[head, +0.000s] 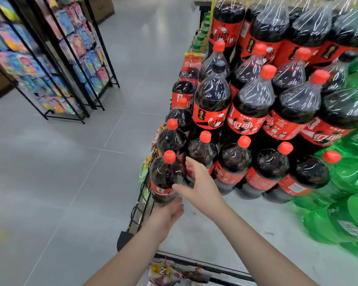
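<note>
Snack packs (165, 272) dangle at 6 o'clock, right under my elbows, and just past them are my two hands on one big cola bottle (165, 176). It's at the 9 o'clock end of the front row, right by the corner of the grey display deck (246, 234), upright, red cap (169, 156) on top. My right hand (196, 182) is wrapped round its 3 o'clock side, thumb across the label and fingers reaching behind, squeezed in between it and the next bottle (202, 150). My left hand (166, 215) is tucked under the base from 6 o'clock, but the fingers go out of sight beneath the bottle, so can't tell how much they curl. My read: I'm mid-placement, seating this one to line up with the row. Honestly can't tell if the base is already down or hanging just above the deck. Next move needs the left hand slid out from underneath while the right keeps it steady, then a nudge toward 3 o'clock so it sits snug and away from that edge. Green bottles (349, 182) pile up at 4 o'clock.
</note>
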The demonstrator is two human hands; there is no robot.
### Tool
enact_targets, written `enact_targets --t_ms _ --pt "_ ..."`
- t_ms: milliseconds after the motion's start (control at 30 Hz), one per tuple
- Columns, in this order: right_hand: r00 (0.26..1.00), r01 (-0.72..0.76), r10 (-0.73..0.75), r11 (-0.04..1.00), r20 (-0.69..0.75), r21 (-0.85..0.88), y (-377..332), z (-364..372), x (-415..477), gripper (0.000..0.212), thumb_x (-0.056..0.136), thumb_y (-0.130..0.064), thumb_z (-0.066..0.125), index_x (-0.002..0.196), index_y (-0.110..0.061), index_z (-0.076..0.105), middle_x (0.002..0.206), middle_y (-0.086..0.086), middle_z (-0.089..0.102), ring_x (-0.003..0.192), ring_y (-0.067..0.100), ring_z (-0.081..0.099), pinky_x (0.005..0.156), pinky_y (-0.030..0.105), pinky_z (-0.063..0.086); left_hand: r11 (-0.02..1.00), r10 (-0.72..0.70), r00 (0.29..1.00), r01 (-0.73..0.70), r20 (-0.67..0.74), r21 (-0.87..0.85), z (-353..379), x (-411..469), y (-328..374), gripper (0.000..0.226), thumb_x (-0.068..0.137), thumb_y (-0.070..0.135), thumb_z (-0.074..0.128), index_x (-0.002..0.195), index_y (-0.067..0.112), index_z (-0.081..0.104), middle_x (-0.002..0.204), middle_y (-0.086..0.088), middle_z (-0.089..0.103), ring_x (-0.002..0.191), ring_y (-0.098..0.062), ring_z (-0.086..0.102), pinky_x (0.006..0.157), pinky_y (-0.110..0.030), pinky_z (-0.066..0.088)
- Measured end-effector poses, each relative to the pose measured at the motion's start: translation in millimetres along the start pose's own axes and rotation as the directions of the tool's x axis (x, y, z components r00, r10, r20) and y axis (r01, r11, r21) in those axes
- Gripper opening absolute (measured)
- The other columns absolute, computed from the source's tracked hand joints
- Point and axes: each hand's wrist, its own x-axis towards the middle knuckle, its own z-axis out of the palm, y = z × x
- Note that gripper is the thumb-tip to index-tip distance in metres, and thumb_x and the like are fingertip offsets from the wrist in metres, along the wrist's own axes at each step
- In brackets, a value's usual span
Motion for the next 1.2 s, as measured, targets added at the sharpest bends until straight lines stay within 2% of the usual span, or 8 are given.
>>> enact_targets --t_ms 100,267,333,533,700,767,900,1200 --pt "1.000 0.018 -0.018 0.999 0.001 0.037 5 -4 -3 0.088 0.082 -0.037 0.083 0.158 -0.024 0.040 0.150 -0.004 0.051 0.137 0.008 0.051 0.119 0.039 0.043 0.998 0.025 0.999 -0.026 0.022 0.049 10 -5 -5 0.031 0.101 -0.001 0.065 0.131 -0.004 0.064 0.130 -0.017 0.071 0.123 -0.031 0.066 0.098 -0.035 0.057" --pt "0.998 0.067 -0.065 0.995 -0.021 0.080 7 -18 -7 0.085 0.088 -0.032 0.084 0.159 -0.024 0.038 0.149 -0.004 0.050 0.134 0.006 0.052 0.118 0.032 0.042 0.980 0.113 0.980 -0.137 0.165 0.141 33 -21 -4 0.053 0.089 0.021 0.073 0.138 0.004 0.061 0.136 -0.018 0.070 0.126 -0.029 0.067 0.102 -0.037 0.058" --pt "0.996 0.083 -0.080 0.993 -0.041 0.087 6 -26 -10 0.084 0.089 -0.032 0.083 0.159 -0.024 0.037 0.151 -0.005 0.051 0.134 0.003 0.052 0.117 0.028 0.042 0.972 0.120 0.972 -0.157 0.203 0.177 44 -29 -4 0.043 0.096 0.023 0.071 0.135 0.006 0.063 0.132 -0.013 0.073 0.123 -0.027 0.069 0.107 -0.041 0.055" --pt "0.982 0.103 -0.079 0.985 -0.169 0.137 -10 -62 -31 0.076 0.091 -0.030 0.081 0.156 -0.028 0.042 0.145 -0.012 0.057 0.133 -0.004 0.052 0.108 0.013 0.041 0.918 0.198 0.910 -0.302 0.366 0.255 86 -60 23 0.026 0.110 0.013 0.052 0.131 0.000 0.061 0.127 -0.014 0.075 0.110 -0.020 0.074 0.090 -0.032 0.059" --pt "0.925 0.176 -0.087 0.961 -0.371 0.212 -42 -99 -63 0.063 0.092 -0.026 0.080 0.148 -0.032 0.051 0.138 -0.016 0.063 0.129 -0.009 0.056 0.102 0.011 0.045 0.818 0.305 0.803 -0.496 0.512 0.291 138 -111 64 0.030 0.103 0.029 0.067 0.129 0.016 0.063 0.122 -0.002 0.077 0.110 -0.018 0.075 0.084 -0.030 0.061" --pt "0.875 0.235 -0.116 0.950 -0.469 0.204 -59 -112 -78 0.060 0.094 -0.022 0.079 0.148 -0.027 0.052 0.138 -0.012 0.064 0.131 -0.003 0.058 0.110 0.021 0.047 0.782 0.307 0.743 -0.553 0.595 0.287 154 -129 80 0.039 0.097 0.035 0.074 0.131 0.020 0.063 0.127 0.001 0.075 0.116 -0.019 0.073 0.089 -0.033 0.059" --pt "0.746 0.322 -0.166 0.938 -0.645 0.131 -98 -133 -113 0.056 0.096 -0.017 0.077 0.146 -0.016 0.052 0.135 -0.003 0.067 0.131 0.011 0.062 0.114 0.037 0.048 0.693 0.343 0.559 -0.693 0.755 0.198 187 -166 108 0.029 0.107 0.010 0.056 0.134 0.019 0.059 0.136 -0.002 0.069 0.121 -0.012 0.070 0.094 -0.029 0.059" --pt "0.499 0.236 -0.198 0.968 -0.844 -0.087 -152 -159 -218 0.049 0.098 -0.025 0.072 0.143 -0.022 0.052 0.137 -0.007 0.066 0.134 0.013 0.060 0.115 0.037 0.046 0.539 0.310 0.076 -0.835 0.948 -0.109 221 -237 109 0.052 0.096 0.037 0.063 0.144 0.018 0.052 0.143 0.000 0.063 0.133 -0.013 0.061 0.110 -0.046 0.053"
